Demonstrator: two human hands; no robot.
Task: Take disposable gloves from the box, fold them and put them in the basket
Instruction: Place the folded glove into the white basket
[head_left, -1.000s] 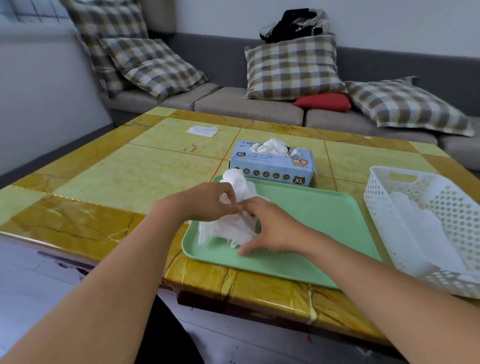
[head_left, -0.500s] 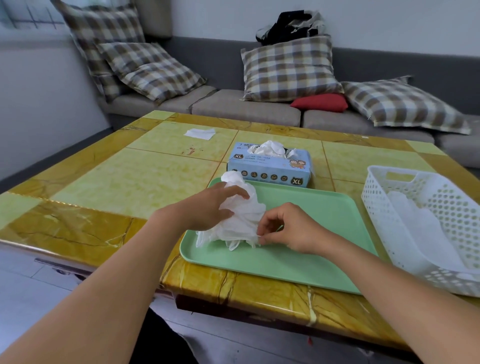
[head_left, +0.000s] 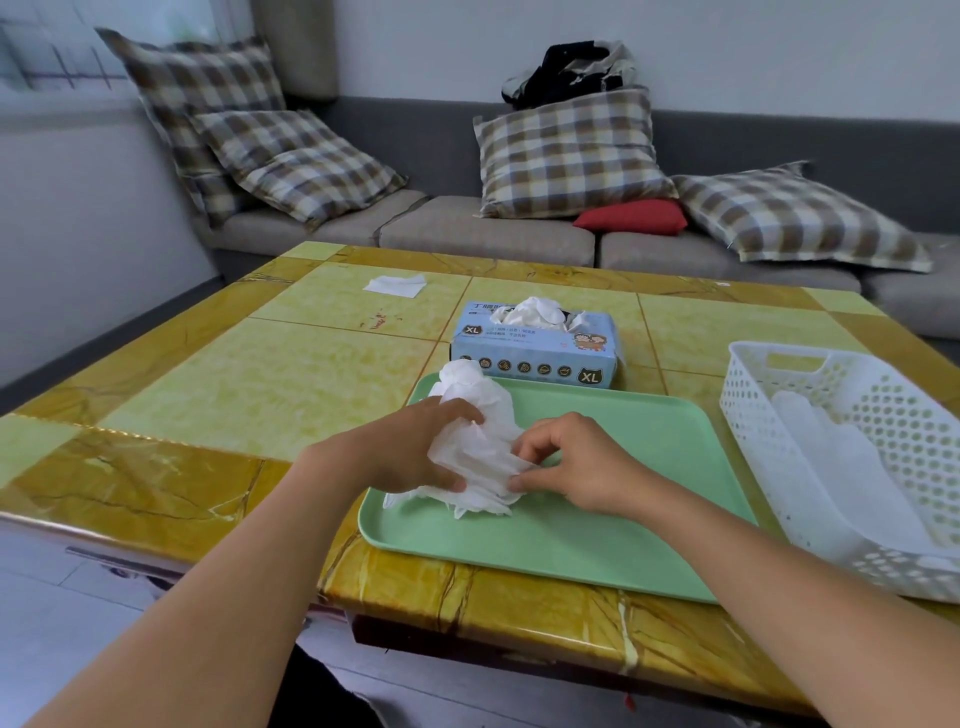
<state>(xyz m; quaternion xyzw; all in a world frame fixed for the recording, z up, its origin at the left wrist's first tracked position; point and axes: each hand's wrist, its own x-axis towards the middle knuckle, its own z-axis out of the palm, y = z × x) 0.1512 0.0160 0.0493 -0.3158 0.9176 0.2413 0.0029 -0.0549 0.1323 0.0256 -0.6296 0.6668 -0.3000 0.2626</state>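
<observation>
Glove (head_left: 470, 447) crumpled on green tray (head_left: 623, 525), near its 9 o'clock edge. Left hand (head_left: 415, 452) grips glove's left side; right hand (head_left: 566, 462) pinches its right edge. Glove box (head_left: 535, 351) at tray's 12 o'clock, white basket (head_left: 748, 384) at 3 o'clock, all on desk (head_left: 218, 395).

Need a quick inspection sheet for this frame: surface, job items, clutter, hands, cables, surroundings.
Surface: yellow tiled table, green tray near the front edge.
Job's things: crumpled white glove on the tray; glove box behind the tray, gloves sticking out; white basket to the right with white gloves inside.
Clutter: white scrap at the far left.
Hands: left hand and right hand both grip the glove.
Cables: nothing seen.
Surroundings: grey sofa, plaid cushions, red cushion.
</observation>
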